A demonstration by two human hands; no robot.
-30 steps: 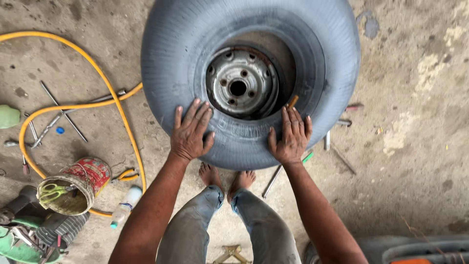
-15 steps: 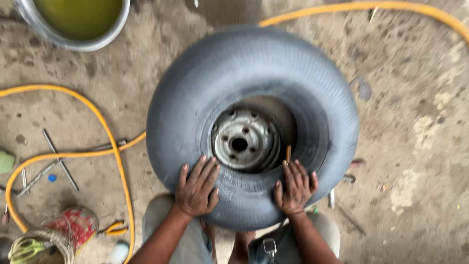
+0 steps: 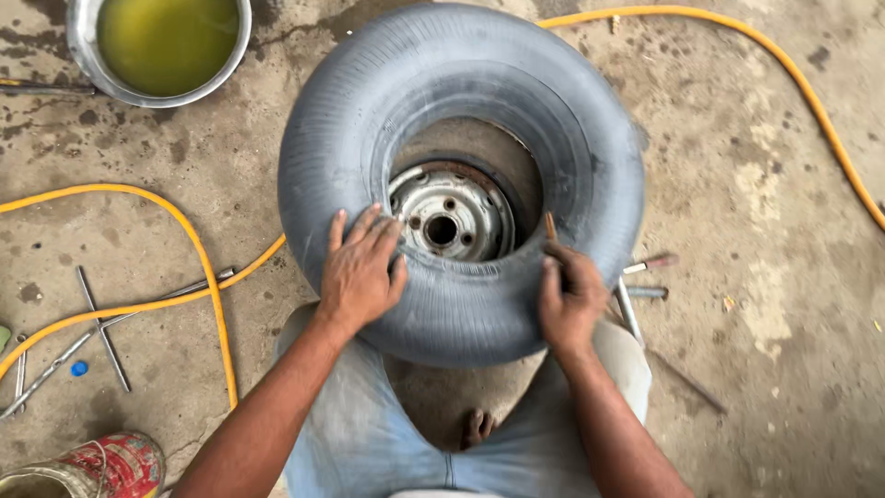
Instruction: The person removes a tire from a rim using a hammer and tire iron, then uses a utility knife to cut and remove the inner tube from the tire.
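Observation:
A large grey tyre (image 3: 479, 101) on a rusty steel wheel rim (image 3: 452, 214) lies flat on the concrete floor in front of my knees. My left hand (image 3: 359, 272) rests palm down on the tyre's near sidewall, fingers spread, fingertips at the inner edge by the rim. My right hand (image 3: 570, 297) presses on the near right of the sidewall, its fingers curled over the inner edge. A thin brownish stick-like tool (image 3: 550, 227) pokes up just above the right fingers; I cannot tell whether the hand holds it.
A metal basin (image 3: 88, 65) of yellow-green liquid stands at the top left. A yellow hose (image 3: 198, 249) loops across the floor on the left, with another length (image 3: 811, 83) at the top right. A cross wrench (image 3: 101, 327), a red tin (image 3: 115, 466) and small tools (image 3: 645, 277) lie around.
The view has moved closer and tilted, so the basin now shows. Both hands have slid up the near sidewall to the inner edge by the rim. My knees are now bent under the tyre.

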